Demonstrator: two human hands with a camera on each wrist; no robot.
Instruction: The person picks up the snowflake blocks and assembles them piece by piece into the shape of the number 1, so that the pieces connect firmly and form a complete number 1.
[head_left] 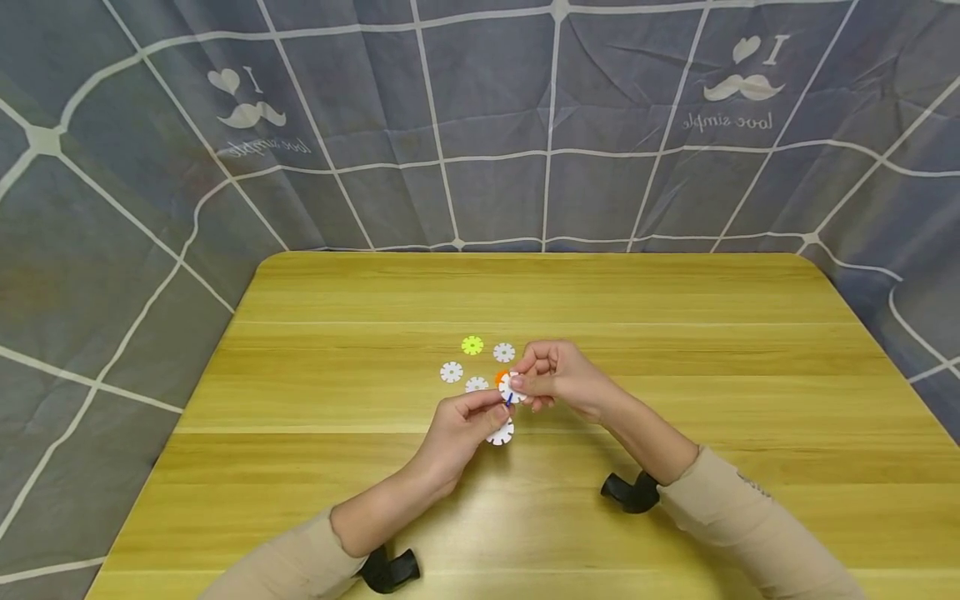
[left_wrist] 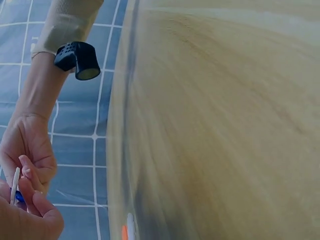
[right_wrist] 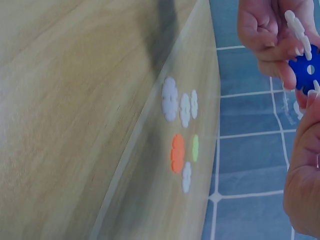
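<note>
My left hand pinches a blue notched plastic disc, seen nearly edge-on in the head view. One white notched disc stands in the blue disc's edge, crosswise to it. Below the left fingers, the lower white disc shows in the head view. Between thumb and fingers, my right hand pinches another white disc against the blue one's rim. Whether its slot is engaged, I cannot tell. Fingers hide part of the discs in each view.
Loose discs lie flat on the wooden table just beyond the hands: a yellow-green disc, an orange disc and several white ones. Black camera mounts sit at both wrists. A grey-blue checked cloth hangs behind the table.
</note>
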